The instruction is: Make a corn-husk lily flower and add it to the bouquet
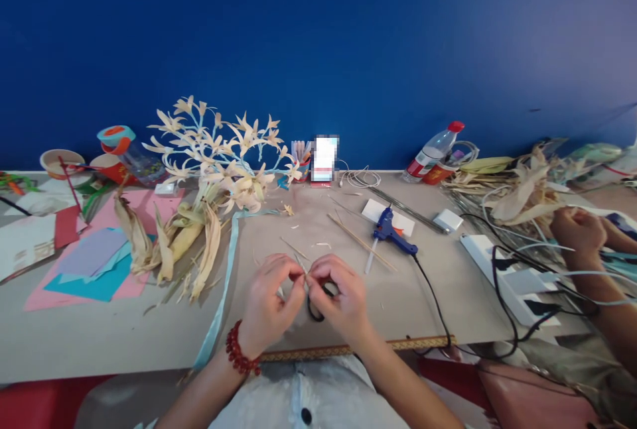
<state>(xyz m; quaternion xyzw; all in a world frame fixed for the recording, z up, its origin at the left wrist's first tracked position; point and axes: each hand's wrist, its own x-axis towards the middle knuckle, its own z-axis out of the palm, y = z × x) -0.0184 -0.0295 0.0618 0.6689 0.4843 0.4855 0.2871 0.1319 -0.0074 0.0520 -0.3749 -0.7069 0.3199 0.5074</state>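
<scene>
My left hand [275, 300], a red bead bracelet at its wrist, and my right hand [341, 296] meet over the near middle of the table. Thumb and fingers of both are pinched together at one spot, and what they hold there is too small to make out. Beneath them lies a pair of scissors [316, 309] with black handles, partly covered by my fingers. Left of my hands are dried corn husks [206, 253] and a light blue ribbon [226, 276]. Behind these stands a branching spray of cream husk flowers [233, 160].
A blue glue gun [391, 231] rests on the right, its cord running to the table edge. Farther right are a white power strip [507, 283], tangled cables and a co-worker's hand [580, 233]. A bottle [432, 154], a phone [326, 157] and coloured paper [94, 263] also lie about.
</scene>
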